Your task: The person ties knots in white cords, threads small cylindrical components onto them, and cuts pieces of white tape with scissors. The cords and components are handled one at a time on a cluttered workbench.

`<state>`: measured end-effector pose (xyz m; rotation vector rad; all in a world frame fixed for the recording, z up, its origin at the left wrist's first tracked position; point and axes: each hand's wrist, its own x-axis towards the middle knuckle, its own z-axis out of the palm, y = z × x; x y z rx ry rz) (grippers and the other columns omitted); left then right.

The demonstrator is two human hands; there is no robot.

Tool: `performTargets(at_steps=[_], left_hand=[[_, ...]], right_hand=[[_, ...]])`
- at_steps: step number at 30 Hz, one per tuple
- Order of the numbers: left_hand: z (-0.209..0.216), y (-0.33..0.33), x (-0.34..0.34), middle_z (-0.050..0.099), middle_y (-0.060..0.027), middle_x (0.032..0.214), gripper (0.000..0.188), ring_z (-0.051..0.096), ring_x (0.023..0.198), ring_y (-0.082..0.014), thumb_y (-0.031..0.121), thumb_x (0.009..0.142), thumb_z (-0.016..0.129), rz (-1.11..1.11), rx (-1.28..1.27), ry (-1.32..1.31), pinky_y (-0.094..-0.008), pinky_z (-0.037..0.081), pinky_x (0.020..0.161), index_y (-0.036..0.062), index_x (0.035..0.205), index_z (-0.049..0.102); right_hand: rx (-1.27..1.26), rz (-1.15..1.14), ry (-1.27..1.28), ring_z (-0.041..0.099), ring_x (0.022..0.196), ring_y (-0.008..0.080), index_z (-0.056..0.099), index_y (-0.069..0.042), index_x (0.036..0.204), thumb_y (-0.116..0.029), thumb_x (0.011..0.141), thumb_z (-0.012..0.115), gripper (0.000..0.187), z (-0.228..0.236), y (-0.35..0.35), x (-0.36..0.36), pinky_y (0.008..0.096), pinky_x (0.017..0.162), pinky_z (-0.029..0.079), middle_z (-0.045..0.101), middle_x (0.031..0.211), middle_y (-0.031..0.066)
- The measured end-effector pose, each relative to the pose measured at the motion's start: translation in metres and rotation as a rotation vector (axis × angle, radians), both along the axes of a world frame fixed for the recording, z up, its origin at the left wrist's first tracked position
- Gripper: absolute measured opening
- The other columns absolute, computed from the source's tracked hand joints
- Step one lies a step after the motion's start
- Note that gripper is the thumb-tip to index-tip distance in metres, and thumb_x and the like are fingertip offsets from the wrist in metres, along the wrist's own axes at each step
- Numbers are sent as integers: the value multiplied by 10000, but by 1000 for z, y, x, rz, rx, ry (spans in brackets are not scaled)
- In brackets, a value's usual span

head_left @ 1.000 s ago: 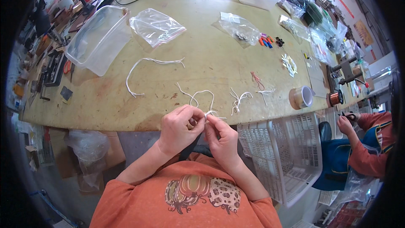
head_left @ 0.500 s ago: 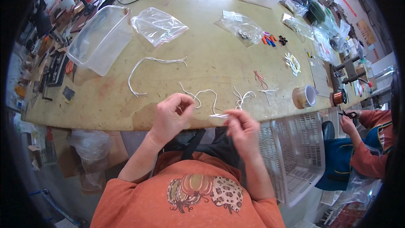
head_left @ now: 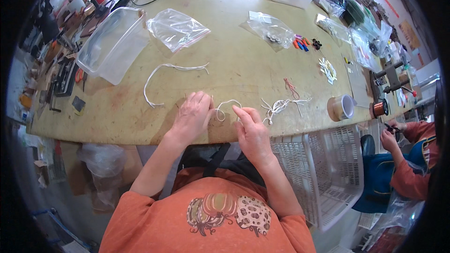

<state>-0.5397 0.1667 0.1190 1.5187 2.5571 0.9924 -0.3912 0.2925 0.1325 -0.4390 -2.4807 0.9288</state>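
A white cord (head_left: 228, 101) lies in a loose loop on the table between my hands. My left hand (head_left: 191, 116) rests palm down near the table's front edge, fingers together over the cord's left part; its fingertips are partly hidden. Thumb and forefinger of my right hand (head_left: 253, 130) pinch the cord at its right side. Just right of that hand lies a small bunch of knotted white cords (head_left: 280, 107). Another length of white cord (head_left: 151, 82) curves across the table beyond my left hand. Farther right is a thin red-and-white string (head_left: 291, 88).
A clear plastic bin (head_left: 117, 47) and a clear bag (head_left: 178, 30) stand far left. At right are a tape roll (head_left: 344, 107), a copper wire spool (head_left: 378, 108) and colored pieces (head_left: 301, 43). A white crate (head_left: 335, 178) stands below; a co-worker's hands (head_left: 389, 138) work beyond it.
My right hand has moved left and closed on the cord. My left hand has turned palm down and moved slightly forward. The cord between them has shifted.
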Motion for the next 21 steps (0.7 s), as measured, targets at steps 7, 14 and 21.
performTargets(at_steps=[7, 14, 21], left_hand=[[44, -14, 19, 573, -60, 771, 107, 566, 668, -141, -6, 842, 627, -53, 334, -400, -262, 466, 619, 19, 898, 540], [35, -24, 4, 591, -11, 841, 178, 547, 758, -53, -24, 868, 598, -139, 245, -679, -221, 473, 692, 9, 1043, 598], [19, 3, 11, 558, 25, 859, 309, 511, 785, -38, 12, 906, 578, -430, 243, -1148, -202, 442, 711, 35, 1213, 568]], right_hand=[[-612, 256, -29, 617, 717, 133, 607, -29, 1100, -22, 875, 605, 226, 18, 3, -10, 254, 620, 507, 650, 883, 58], [-1168, 178, -15, 572, 571, 65, 636, -17, 946, -93, 915, 609, 87, 55, 30, 6, 164, 474, 405, 655, 771, 39], [-1507, 278, 185, 512, 489, 82, 614, -13, 909, -120, 940, 571, 120, 64, 38, 1, 171, 438, 392, 619, 692, 58]])
